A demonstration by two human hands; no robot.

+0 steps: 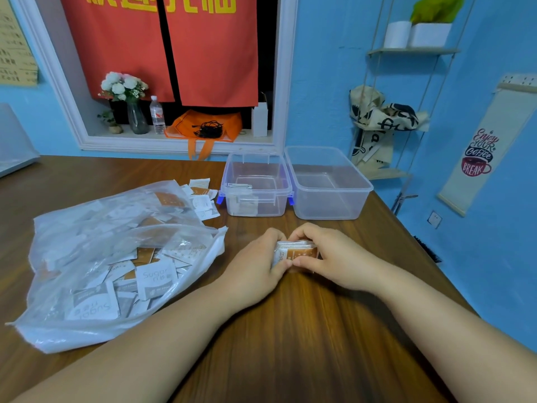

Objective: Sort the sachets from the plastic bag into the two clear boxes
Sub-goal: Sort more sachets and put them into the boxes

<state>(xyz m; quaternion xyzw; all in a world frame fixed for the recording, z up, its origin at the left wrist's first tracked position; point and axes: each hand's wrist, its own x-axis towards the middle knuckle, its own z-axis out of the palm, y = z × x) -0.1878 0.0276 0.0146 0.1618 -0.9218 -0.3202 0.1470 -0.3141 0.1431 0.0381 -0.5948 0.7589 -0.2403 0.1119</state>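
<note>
A small stack of brown-and-white sachets [296, 251] stands on edge on the wooden table [305, 330]. My left hand [255, 266] grips its left end and my right hand [331, 257] grips its right end. The clear plastic bag [96, 257] lies at the left, full of white and brown sachets. A few loose sachets [203, 197] lie by its far mouth. Behind my hands stand two clear boxes. The left box [255, 186] with blue clips holds some white sachets. The right box [328, 184] looks empty.
The table's right edge [415, 242] runs close past the right box. A window sill behind the table carries a flower vase [136, 117], a water bottle [157, 114] and an orange bag [203, 126]. A grey object [14, 146] lies at the far left.
</note>
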